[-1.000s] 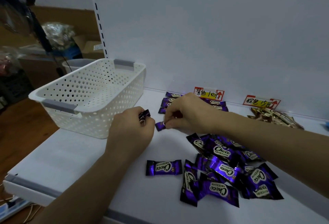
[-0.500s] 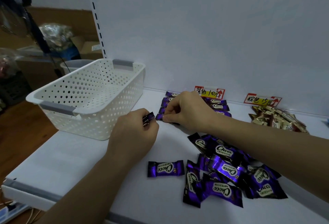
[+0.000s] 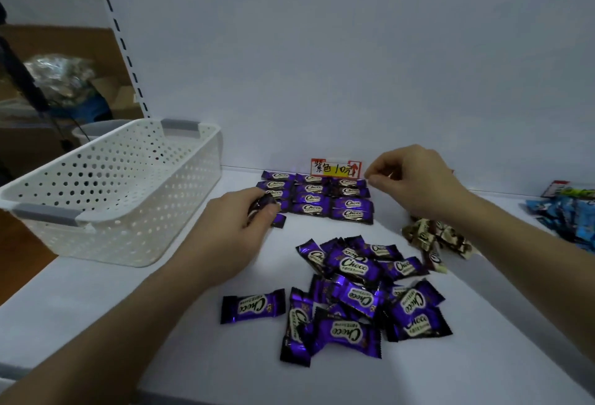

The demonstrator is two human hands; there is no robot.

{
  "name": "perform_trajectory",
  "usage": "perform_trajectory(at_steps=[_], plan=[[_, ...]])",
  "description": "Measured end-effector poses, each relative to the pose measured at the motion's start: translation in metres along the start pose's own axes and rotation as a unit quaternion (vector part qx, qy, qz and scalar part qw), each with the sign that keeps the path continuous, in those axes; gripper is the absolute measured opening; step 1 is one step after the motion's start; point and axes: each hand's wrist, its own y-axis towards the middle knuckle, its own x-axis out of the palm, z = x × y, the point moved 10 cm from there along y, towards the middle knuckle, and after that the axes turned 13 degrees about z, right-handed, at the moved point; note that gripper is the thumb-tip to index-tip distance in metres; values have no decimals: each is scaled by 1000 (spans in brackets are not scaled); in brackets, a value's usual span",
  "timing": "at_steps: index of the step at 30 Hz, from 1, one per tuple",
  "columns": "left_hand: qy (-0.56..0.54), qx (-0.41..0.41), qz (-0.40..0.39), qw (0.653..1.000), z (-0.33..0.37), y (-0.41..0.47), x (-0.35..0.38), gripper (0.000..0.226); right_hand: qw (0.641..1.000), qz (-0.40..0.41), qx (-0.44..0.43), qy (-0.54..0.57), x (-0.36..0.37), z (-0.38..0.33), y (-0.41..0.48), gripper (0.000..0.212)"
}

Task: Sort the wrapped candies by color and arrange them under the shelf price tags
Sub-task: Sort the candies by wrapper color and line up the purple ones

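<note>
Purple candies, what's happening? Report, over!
Left hand grips a purple candy beside the rows under the price tag. Right hand curled at rows' right end, hold unclear. Loose pile unsorted. Nothing blocking the rows.

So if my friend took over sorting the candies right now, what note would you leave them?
Left hand: grips purple candy beside the rows.
Right hand: fingers curled at the rows' far right corner; can't tell whether it pinches anything.
Done: neat purple rows lie under the purple price tag. Brown candies and blue candies sit in loose heaps further right.
Left: the loose purple pile at the front needs lining up; the brown and blue heaps look untidy too. White basket stands at the left.
</note>
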Motion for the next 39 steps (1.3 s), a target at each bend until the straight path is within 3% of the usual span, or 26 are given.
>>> perform_trajectory(at_steps=[4, 8, 13, 21, 29, 35, 39], plan=[[10, 5, -30, 999, 24, 17, 18, 17, 998, -39, -15, -56, 23, 10, -14, 14], [20, 5, -64, 998, 32, 26, 39, 19, 998, -25, -9, -65, 25, 16, -15, 16], [-39, -19, 23, 999, 20, 19, 35, 21, 996, -32, 16, -78, 34, 23, -19, 16], [-69, -2, 69, 995, 14, 19, 17, 19, 998, -36, 17, -42, 32, 24, -18, 9], [-68, -2, 72, 995, 12, 21, 18, 17, 995, -67, -61, -37, 34, 4, -20, 24], [-83, -25, 92, 992, 4, 23, 14, 17, 997, -67, -30, -34, 41, 14, -16, 21], [-84, -43, 107, 990, -2, 25, 10, 18, 992, -44, -88, -76, 41, 4, -22, 17]])
